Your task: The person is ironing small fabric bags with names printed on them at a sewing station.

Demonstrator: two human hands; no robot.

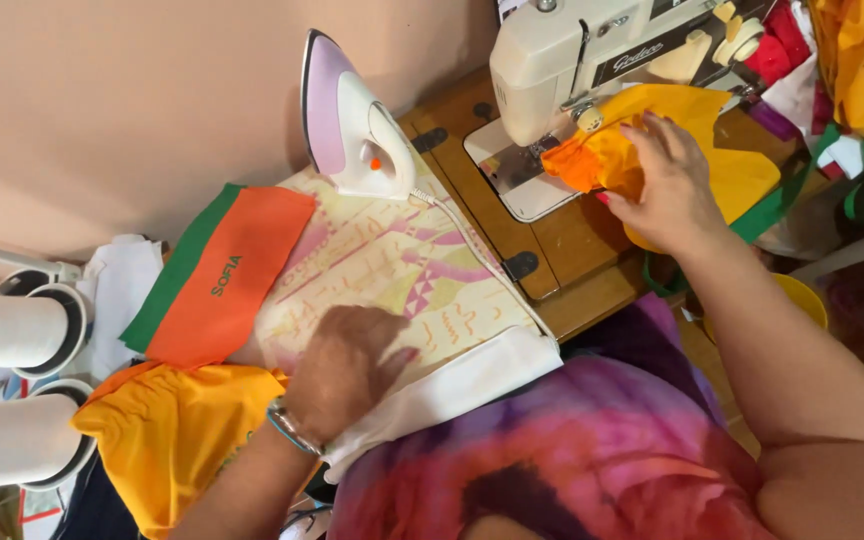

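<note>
My left hand [344, 362], with a bracelet on the wrist, lies flat on a patterned cream and pink pressing cloth [402, 265] and holds nothing. My right hand [664, 182] reaches to the cream sewing machine [562, 60] and holds a bunched yellow and orange fabric [592, 160] beside the needle area. A white and lilac iron [352, 125] stands upright at the far edge of the pressing cloth, its cord [472, 245] trailing across the cloth. An orange and green fabric strip [222, 275] with lettering lies left of my left hand.
A yellow garment [177, 430] hangs at the lower left. Two white thread cones [12, 330] stick out at the left edge. A white folded cloth [462, 385] lies by my body. Piled yellow, red and green fabrics [852, 70] fill the top right. A wall [132, 90] is behind.
</note>
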